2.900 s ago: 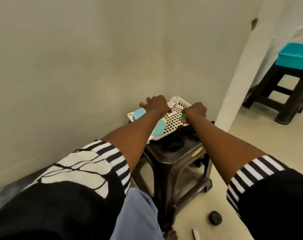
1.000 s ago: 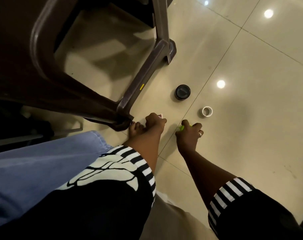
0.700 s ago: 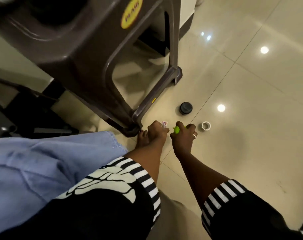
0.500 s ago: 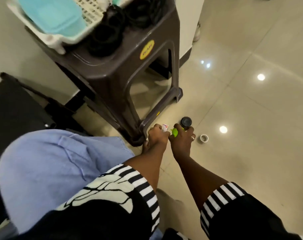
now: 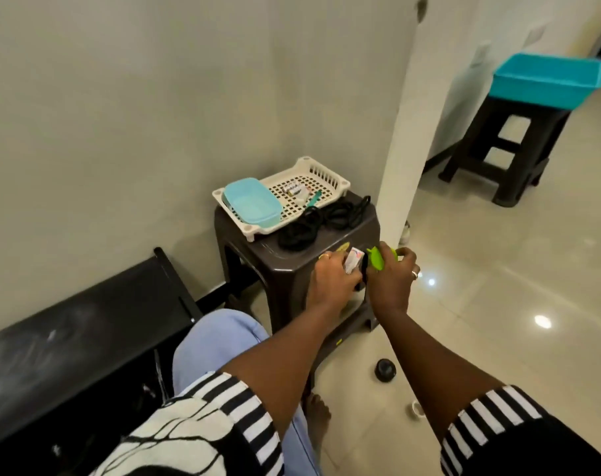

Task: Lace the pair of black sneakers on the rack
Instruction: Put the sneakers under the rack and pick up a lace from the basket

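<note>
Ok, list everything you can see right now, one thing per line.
stool: 1, dark brown, against the wall
tray: 1, white lattice, on the stool's top
lid: 1, light blue, lying in the tray
laces: a black bundle, on the stool beside the tray
second stool: 1, dark, far right
bin: 1, teal, on the second stool
cap: 1, black, round, on the floor
ring: 1, small, white, on the floor
bench: 1, black, along the wall
left hand: holds a small white packet
right hand: holds a bright green item
</note>
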